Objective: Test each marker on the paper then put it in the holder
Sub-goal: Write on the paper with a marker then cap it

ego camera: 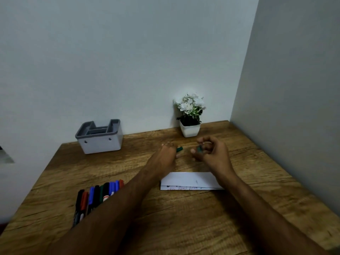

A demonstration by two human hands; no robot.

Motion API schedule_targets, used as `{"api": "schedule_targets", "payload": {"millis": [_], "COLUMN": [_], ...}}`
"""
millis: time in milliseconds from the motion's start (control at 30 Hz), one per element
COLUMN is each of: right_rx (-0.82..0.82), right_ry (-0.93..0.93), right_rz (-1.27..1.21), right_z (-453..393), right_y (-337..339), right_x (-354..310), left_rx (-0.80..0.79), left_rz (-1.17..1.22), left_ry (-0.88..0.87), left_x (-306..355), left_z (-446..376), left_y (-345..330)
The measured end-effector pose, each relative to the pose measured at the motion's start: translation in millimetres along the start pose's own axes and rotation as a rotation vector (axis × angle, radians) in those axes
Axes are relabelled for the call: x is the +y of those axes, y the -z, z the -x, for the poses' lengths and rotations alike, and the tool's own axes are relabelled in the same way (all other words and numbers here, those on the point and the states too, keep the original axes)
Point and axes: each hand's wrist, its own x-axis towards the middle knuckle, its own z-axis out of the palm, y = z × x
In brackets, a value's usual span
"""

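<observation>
Both hands have a grip on green bits up past the paper (189, 179): left hand (168, 153) holds the green marker (179, 149), right hand (211, 150) pinches what looks like its cap (199, 148). Holder (100, 137) looks empty and sits well apart at the back of the surface (165, 218), with a whole row of markers (95, 196) waiting, so I'd say it's barely started.

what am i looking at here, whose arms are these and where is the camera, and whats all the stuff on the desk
There is no machine here. The one picture comes from a camera worn on a person's head, looking forward and down, so the arms are that person's own. The left hand holds a green marker; the right hand pinches a small green piece, probably its cap. On the wooden desk lie a folded white paper with scribbles, a row of more markers on the left, a grey holder by the wall and a potted white flower.
</observation>
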Motion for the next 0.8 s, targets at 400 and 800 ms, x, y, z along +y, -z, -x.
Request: {"api": "schedule_targets", "payload": {"millis": [400, 800], "right_rx": [-0.218, -0.284], "right_ry": [0.275, 0.285], "right_rz": [0.922, 0.768], "right_z": [56, 49], "right_y": [-20, 1], "right_x": [-19, 0], "left_rx": [-0.111, -0.154], "left_rz": [-0.128, -0.045], "left_ry": [0.133, 0.146], "left_x": [15, 25], "left_z": [56, 92], "left_y": [10, 2]}}
